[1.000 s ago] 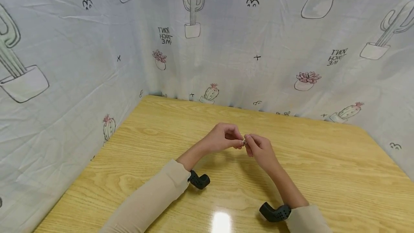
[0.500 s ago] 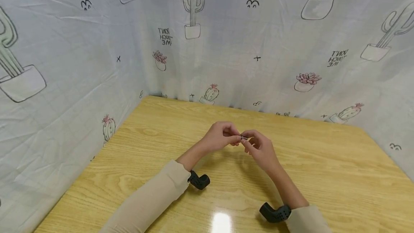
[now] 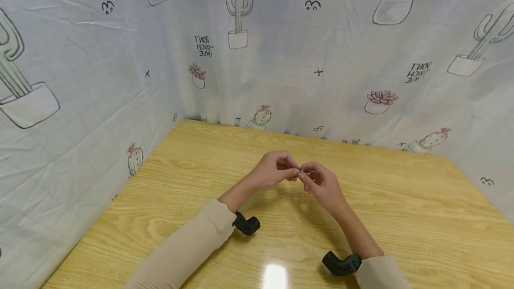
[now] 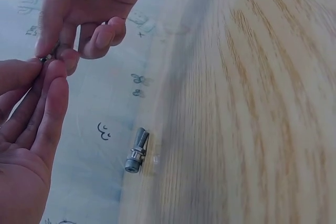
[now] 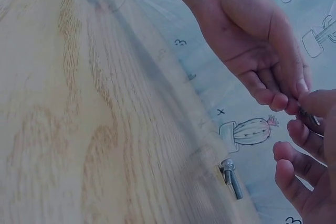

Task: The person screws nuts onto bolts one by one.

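Note:
Above the table (image 3: 172, 195), my left hand (image 3: 273, 171) and right hand (image 3: 323, 186) meet fingertip to fingertip. Between them is a small ridged metal piece (image 3: 304, 172), pinched by thumb and finger from both sides. Dark, shiny bits of this metal piece (image 4: 44, 58) show in the left wrist view, while the right wrist view shows ridges like a screw thread on the metal piece (image 5: 311, 117). Fingertips cover most of it, so its full shape is hidden. My left hand (image 5: 257, 35) and right hand (image 4: 100, 3) each appear in the opposite wrist view.
Near the table edge in the left wrist view lies a metal expansion bolt (image 4: 136, 151). A threaded bolt (image 5: 231, 178) lies near the edge in the right wrist view; whether both are one cannot be told. A cactus-print curtain (image 3: 281, 79) hangs behind the table.
My right hand's fingers have come closer to the left hand and changed their hold on the metal piece over the last second. Since half a second ago both hands have hardly moved.

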The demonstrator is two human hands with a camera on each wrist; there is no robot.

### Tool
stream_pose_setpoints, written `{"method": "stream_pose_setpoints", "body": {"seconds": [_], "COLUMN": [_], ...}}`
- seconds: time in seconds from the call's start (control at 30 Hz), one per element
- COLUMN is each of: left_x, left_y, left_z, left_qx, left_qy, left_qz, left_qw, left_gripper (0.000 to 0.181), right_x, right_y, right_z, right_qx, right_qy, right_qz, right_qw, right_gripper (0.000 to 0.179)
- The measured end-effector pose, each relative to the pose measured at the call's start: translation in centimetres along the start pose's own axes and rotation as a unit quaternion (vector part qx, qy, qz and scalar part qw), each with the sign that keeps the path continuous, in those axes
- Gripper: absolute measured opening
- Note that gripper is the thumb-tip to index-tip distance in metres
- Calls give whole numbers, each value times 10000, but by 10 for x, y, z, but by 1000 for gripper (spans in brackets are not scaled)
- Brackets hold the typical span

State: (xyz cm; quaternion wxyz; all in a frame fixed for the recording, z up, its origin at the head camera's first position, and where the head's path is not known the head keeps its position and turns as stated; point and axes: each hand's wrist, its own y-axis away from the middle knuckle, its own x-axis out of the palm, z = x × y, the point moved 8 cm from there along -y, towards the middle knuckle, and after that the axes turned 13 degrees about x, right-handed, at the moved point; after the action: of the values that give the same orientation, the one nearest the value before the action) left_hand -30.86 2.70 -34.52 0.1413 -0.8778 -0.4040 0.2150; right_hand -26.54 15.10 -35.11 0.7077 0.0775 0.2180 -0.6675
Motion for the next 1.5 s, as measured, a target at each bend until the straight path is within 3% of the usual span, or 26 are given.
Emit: {"method": "stream_pose_setpoints", "body": {"seconds": [0.13, 0.27, 0.47, 0.6, 0.73, 0.87, 1.1, 1.27, 1.5], "left_x": [0, 2, 6, 7, 2, -4, -4, -2, 5], "left_y": [-1, -2, -3, -3, -2, -2, -3, -4, -4], "left_z": [0, -2, -5, -5, -2, 1, 0, -2, -5], "left_qx": [71, 184, 265, 267, 131, 40, 6, 104, 337], "left_qy": [124, 212, -35, -183, -110, -7, 184, 431, 177], "left_qz": [10, 150, 405, 403, 118, -189, -209, -115, 180], "left_qw": [9999, 9995, 9988, 9987, 9998, 9998, 9996, 9990, 9991], "left_gripper": [7, 7, 5, 4, 4, 5, 8, 9, 4], "right_x": [0, 1, 8, 7, 0, -4, -6, -5, 1], "right_y": [0, 0, -3, -4, -5, -5, -4, -4, -4], "right_z": [2, 3, -4, -9, -9, -3, 0, -1, -7], "right_qx": [-37, 72, 541, 871, 756, 271, -31, 63, 638], "right_qy": [37, -31, -253, -194, -213, -115, 104, -122, -299], "right_qz": [49, 164, 606, 486, 83, -140, -280, -112, 137], "right_qw": [10000, 9998, 9964, 9948, 9969, 9995, 9995, 9998, 9974], "right_gripper": [12, 25, 48, 57, 43, 18, 13, 17, 35]}}
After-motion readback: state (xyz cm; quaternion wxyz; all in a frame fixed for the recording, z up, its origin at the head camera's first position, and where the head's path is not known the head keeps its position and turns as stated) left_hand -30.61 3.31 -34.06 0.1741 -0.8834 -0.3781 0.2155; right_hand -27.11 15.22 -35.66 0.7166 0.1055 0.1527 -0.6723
